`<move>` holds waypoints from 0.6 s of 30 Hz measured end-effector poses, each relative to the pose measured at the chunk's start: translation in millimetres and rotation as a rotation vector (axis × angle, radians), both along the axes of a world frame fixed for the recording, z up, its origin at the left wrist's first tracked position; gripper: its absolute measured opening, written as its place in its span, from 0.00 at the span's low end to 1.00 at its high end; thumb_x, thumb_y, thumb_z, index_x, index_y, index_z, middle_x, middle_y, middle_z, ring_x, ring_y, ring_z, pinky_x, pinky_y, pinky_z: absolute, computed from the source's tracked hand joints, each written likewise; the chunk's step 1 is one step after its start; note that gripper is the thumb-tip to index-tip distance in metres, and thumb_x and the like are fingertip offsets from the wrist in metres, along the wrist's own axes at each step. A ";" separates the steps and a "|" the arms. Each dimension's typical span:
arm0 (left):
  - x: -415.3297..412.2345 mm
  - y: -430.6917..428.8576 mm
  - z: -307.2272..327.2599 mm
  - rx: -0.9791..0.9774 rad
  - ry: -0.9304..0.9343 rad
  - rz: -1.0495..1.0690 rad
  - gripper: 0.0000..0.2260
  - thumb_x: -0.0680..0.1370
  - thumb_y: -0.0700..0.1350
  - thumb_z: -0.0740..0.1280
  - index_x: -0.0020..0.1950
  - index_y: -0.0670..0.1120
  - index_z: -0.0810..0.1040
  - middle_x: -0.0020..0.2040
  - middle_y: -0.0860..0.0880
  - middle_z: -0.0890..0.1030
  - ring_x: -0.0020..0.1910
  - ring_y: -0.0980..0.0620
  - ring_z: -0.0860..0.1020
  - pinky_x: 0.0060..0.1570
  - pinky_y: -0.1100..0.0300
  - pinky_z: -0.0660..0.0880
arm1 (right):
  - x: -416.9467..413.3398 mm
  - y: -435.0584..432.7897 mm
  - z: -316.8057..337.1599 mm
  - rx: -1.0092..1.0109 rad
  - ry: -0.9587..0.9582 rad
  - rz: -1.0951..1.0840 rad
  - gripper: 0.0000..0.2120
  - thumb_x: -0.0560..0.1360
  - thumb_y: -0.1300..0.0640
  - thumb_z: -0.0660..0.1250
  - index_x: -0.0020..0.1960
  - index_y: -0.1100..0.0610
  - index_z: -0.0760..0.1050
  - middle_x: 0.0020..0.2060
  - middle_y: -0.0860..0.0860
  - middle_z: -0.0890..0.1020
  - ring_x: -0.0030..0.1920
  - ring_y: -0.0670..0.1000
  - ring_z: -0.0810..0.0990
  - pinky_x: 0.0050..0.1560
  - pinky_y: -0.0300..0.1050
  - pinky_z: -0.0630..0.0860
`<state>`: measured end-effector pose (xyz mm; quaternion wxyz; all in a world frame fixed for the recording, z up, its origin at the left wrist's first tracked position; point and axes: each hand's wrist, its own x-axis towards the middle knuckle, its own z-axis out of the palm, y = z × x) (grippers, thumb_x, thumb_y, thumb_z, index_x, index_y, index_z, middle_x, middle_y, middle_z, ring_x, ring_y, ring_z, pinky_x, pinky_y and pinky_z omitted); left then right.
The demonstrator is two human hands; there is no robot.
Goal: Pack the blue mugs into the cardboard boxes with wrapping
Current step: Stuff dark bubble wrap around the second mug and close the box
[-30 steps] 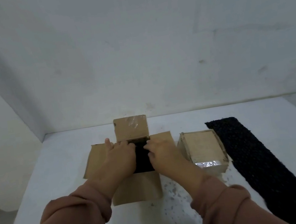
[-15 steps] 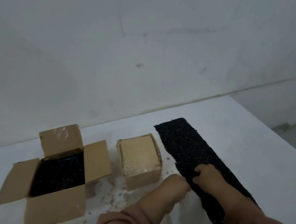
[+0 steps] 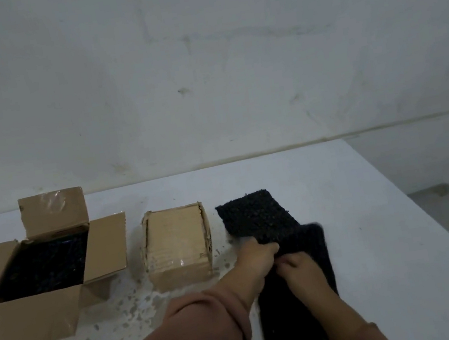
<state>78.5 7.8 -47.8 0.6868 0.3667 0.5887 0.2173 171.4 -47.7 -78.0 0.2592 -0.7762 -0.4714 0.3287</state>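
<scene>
A long strip of black wrapping (image 3: 257,217) lies on the white table at the right, bent in the middle where both hands grip it. My left hand (image 3: 256,256) pinches its left edge, and my right hand (image 3: 300,268) holds it just beside. An open cardboard box (image 3: 35,320) stands at the left with its flaps spread and dark wrapping (image 3: 44,264) filling its inside. A closed, taped cardboard box (image 3: 176,245) sits between the open box and the strip. No blue mug shows.
The white table (image 3: 374,234) ends at its right edge, with grey floor beyond. A pale wall rises right behind the table. Dark crumbs speckle the tabletop in front of the closed box.
Both hands left the open box and went right to the black strip. They now grip its middle and the strip has buckled and shifted. The view swung right.
</scene>
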 end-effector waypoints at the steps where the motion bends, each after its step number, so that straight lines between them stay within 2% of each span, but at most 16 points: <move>1: -2.9 1.5 12.2 0.039 0.004 -0.001 0.22 0.76 0.43 0.67 0.69 0.40 0.68 0.63 0.41 0.76 0.59 0.42 0.76 0.56 0.53 0.76 | 4.5 3.1 7.9 0.071 0.036 -0.109 0.10 0.68 0.54 0.63 0.38 0.57 0.81 0.39 0.58 0.82 0.42 0.57 0.81 0.42 0.47 0.74; 3: -12.2 8.2 36.4 0.089 0.012 -0.008 0.30 0.78 0.46 0.67 0.75 0.40 0.59 0.71 0.42 0.68 0.66 0.43 0.71 0.55 0.57 0.72 | 13.3 10.9 27.8 0.244 0.090 -0.280 0.08 0.64 0.53 0.62 0.36 0.53 0.79 0.43 0.58 0.81 0.45 0.57 0.79 0.47 0.48 0.75; 4: -20.5 13.0 47.6 0.117 0.011 -0.009 0.31 0.77 0.47 0.67 0.76 0.40 0.58 0.72 0.42 0.67 0.68 0.43 0.70 0.57 0.57 0.72 | 13.8 13.9 42.7 0.325 0.099 -0.338 0.06 0.63 0.54 0.62 0.37 0.54 0.76 0.45 0.57 0.79 0.47 0.56 0.77 0.50 0.49 0.74; 6: -42.4 22.0 73.5 0.196 -0.020 -0.019 0.29 0.75 0.49 0.69 0.72 0.40 0.65 0.69 0.42 0.72 0.63 0.44 0.74 0.57 0.55 0.72 | 7.2 20.5 77.8 0.412 0.186 -0.397 0.04 0.63 0.57 0.64 0.37 0.55 0.71 0.45 0.54 0.76 0.48 0.53 0.74 0.51 0.50 0.71; 8: -71.8 27.7 101.4 0.253 -0.011 -0.042 0.28 0.74 0.50 0.71 0.70 0.41 0.67 0.68 0.45 0.72 0.64 0.44 0.74 0.60 0.54 0.70 | -6.8 28.0 111.4 0.446 0.371 -0.317 0.10 0.68 0.64 0.65 0.35 0.54 0.66 0.37 0.51 0.72 0.39 0.51 0.70 0.41 0.46 0.69; 10: -106.8 34.3 127.2 0.300 -0.016 -0.037 0.29 0.73 0.51 0.71 0.69 0.40 0.69 0.68 0.44 0.74 0.65 0.43 0.74 0.64 0.51 0.70 | -24.2 35.6 137.1 0.503 0.460 -0.178 0.14 0.69 0.68 0.65 0.34 0.52 0.64 0.32 0.51 0.68 0.33 0.50 0.66 0.34 0.45 0.64; 12: -144.0 38.2 149.9 0.384 -0.022 0.023 0.22 0.72 0.52 0.72 0.61 0.42 0.75 0.60 0.43 0.80 0.59 0.42 0.78 0.63 0.46 0.72 | -49.7 42.8 158.8 0.553 0.468 -0.102 0.16 0.70 0.68 0.65 0.35 0.49 0.65 0.33 0.52 0.69 0.34 0.51 0.66 0.35 0.46 0.65; 13: -162.6 38.8 158.7 0.422 -0.006 0.072 0.23 0.70 0.52 0.73 0.59 0.43 0.75 0.59 0.42 0.80 0.57 0.42 0.79 0.62 0.45 0.73 | -64.4 46.9 167.7 0.588 0.471 -0.070 0.17 0.71 0.68 0.65 0.36 0.48 0.66 0.34 0.52 0.70 0.35 0.52 0.67 0.36 0.47 0.67; 14: -182.3 40.4 164.7 0.447 0.000 0.137 0.25 0.69 0.52 0.75 0.61 0.44 0.73 0.59 0.42 0.79 0.57 0.42 0.78 0.62 0.44 0.73 | -80.7 50.1 176.4 0.619 0.482 -0.034 0.17 0.72 0.67 0.65 0.37 0.47 0.67 0.36 0.51 0.72 0.37 0.52 0.70 0.38 0.49 0.69; 16: -219.3 43.1 173.6 0.469 -0.096 0.217 0.31 0.70 0.44 0.75 0.68 0.51 0.65 0.61 0.42 0.77 0.58 0.44 0.77 0.63 0.47 0.72 | -114.1 57.1 188.3 0.662 0.495 0.023 0.16 0.70 0.64 0.67 0.40 0.42 0.69 0.45 0.52 0.76 0.45 0.54 0.76 0.47 0.55 0.75; 18: -252.7 40.7 183.0 0.504 -0.157 0.146 0.35 0.72 0.35 0.72 0.74 0.52 0.60 0.64 0.43 0.75 0.62 0.45 0.76 0.66 0.49 0.69 | -146.1 63.4 196.6 0.687 0.485 0.062 0.19 0.70 0.63 0.67 0.42 0.38 0.69 0.45 0.51 0.76 0.46 0.55 0.76 0.51 0.61 0.76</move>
